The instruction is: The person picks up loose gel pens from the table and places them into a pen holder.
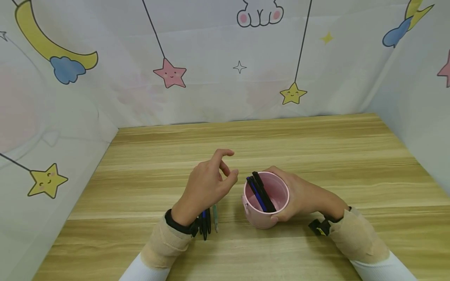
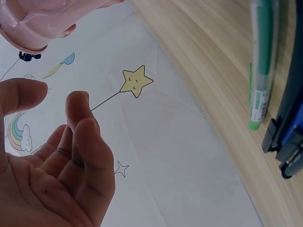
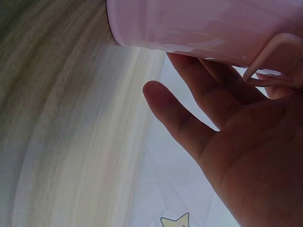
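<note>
A pink bucket-shaped pen cup [image 1: 261, 221] stands on the table with several black and blue pens [image 1: 259, 193] leaning inside it. My right hand [image 1: 305, 195] grips the cup from its right side, thumb near the front rim. In the right wrist view, some fingers [image 3: 203, 85] lie along the pink wall [image 3: 203, 28], next to a pink handle [image 3: 274, 56]. Just left of the cup, my left hand [image 1: 208, 182] hovers with loosely bent fingers and holds nothing. Below its wrist lie several dark pens [image 1: 205, 226] and a green pen [image 2: 261, 61], partly hidden in the head view.
The wooden table [image 1: 158, 148] runs back to a white cloth wall [image 1: 211, 101] printed with stars and moons. Similar cloth stands along the left and right sides. A small black device [image 1: 320, 226] is strapped at the right wrist.
</note>
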A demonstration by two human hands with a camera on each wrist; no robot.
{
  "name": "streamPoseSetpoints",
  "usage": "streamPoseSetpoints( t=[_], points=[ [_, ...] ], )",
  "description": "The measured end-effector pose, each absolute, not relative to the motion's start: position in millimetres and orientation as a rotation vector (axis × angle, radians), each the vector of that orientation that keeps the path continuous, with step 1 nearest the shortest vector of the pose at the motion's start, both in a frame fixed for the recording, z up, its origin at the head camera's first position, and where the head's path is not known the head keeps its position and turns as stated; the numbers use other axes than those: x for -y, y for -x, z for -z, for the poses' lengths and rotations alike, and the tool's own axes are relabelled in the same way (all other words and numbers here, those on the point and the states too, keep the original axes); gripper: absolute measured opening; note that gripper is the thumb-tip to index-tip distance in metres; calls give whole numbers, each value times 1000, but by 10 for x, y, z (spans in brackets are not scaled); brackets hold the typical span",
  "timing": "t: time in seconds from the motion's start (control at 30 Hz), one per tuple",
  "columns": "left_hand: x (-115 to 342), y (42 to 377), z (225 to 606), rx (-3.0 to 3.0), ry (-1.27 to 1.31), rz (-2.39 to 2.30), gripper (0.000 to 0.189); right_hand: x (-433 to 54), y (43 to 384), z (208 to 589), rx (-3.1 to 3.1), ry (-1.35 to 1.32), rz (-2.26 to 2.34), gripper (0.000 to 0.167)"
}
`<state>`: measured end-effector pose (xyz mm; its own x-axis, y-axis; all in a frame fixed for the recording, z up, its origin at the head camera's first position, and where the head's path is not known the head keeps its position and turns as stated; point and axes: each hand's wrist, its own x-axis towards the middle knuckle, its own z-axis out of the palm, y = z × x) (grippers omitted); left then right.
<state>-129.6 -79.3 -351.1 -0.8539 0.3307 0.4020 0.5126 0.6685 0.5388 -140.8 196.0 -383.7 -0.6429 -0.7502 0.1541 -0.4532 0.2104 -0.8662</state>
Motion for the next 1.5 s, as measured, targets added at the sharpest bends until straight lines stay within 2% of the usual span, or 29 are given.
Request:
streamPoseSetpoints(
  t=[1.5],
  points=[
    [775, 1290, 3520, 2855, 558, 810, 49, -1982, 1435, 3864, -2143, 1118, 1420, 88]
  ],
)
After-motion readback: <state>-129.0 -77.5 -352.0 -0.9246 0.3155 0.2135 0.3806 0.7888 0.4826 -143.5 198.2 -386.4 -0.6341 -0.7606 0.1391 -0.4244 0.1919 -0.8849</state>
